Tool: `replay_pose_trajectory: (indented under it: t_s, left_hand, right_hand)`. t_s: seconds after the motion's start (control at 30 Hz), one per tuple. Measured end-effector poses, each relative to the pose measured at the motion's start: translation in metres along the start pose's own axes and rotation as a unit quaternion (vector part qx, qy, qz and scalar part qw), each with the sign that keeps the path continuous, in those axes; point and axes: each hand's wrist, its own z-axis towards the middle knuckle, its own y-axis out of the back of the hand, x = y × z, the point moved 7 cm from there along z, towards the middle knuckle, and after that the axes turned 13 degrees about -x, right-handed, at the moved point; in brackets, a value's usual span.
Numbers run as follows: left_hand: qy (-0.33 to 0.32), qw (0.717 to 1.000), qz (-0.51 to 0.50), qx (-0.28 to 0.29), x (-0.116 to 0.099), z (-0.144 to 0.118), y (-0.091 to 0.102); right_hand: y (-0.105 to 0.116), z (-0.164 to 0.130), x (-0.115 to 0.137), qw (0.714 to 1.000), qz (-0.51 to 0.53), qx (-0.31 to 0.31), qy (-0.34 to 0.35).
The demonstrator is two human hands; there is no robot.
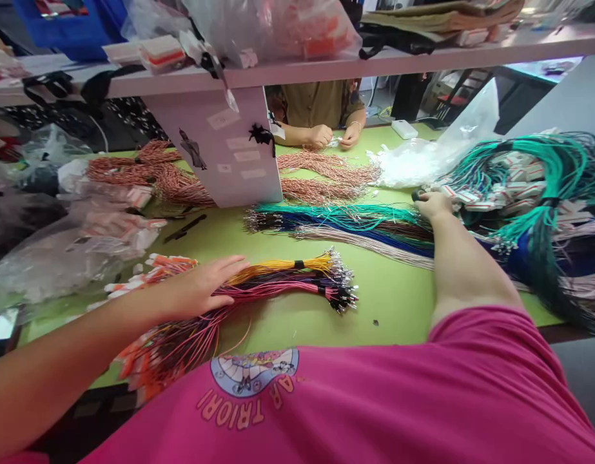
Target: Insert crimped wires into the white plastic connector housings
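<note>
My left hand (211, 283) lies over a bundle of yellow, purple and pink wires (273, 287), fingers stretched out and thumb apart. Black bands bind these wires near their metal-tipped ends, and orange and white connectors (147, 274) show at the other end. Reaching far to the right, my right hand (435, 205) has its fingers closed at a small black round object (416, 194), whose kind I cannot make out. That hand is above the right part of long green, blue and white wires (345, 225), beside a heap of green wires (558, 161) with white connectors.
A shelf (297, 72) crosses above the table, carried by a white panel (220, 142). Twisted copper-coloured wires (321, 174) lie behind. Plastic bags (75, 238) crowd the left side. Across the table, a co-worker's hands (336, 136) hold something small and white. Black strips (185, 229) lie near the panel.
</note>
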Motion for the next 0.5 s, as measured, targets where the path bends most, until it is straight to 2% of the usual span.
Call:
replay_pose_trajectory:
  t_s: [0.07,0.13,0.2,0.27,0.3,0.37,0.43,0.5]
  left_hand:
    - [-0.023,0.998,-0.04,-0.04,-0.017,-0.006,0.014]
    - [-0.043,0.991,-0.093,-0.084,-0.036,-0.01,0.026]
    - [-0.045,0.978,-0.166,-0.116,-0.055,-0.011,0.033]
    - [-0.019,0.958,-0.251,-0.135,-0.071,-0.007,0.035]
    - [-0.008,0.945,-0.292,-0.148,-0.077,-0.005,0.035]
    - [-0.004,0.914,-0.367,-0.172,-0.087,-0.002,0.034]
    - [-0.034,0.88,-0.448,-0.156,-0.094,-0.005,0.027]
    - [-0.061,0.859,-0.49,-0.136,-0.095,-0.015,0.02]
  right_hand:
    - [0.005,0.002,-0.009,0.998,0.043,0.003,-0.049]
    - [0.001,-0.014,0.002,0.991,0.115,0.032,-0.064]
    - [-0.013,-0.051,0.033,0.976,0.194,0.089,-0.049]
    - [-0.035,-0.105,0.074,0.949,0.267,0.165,-0.023]
    - [-0.047,-0.136,0.097,0.926,0.311,0.211,-0.009]
    - [-0.068,-0.198,0.143,0.813,0.485,0.323,-0.003]
    - [-0.081,-0.247,0.175,0.722,0.578,0.38,0.006]
    - [-0.09,-0.279,0.195,0.672,0.619,0.407,0.015]
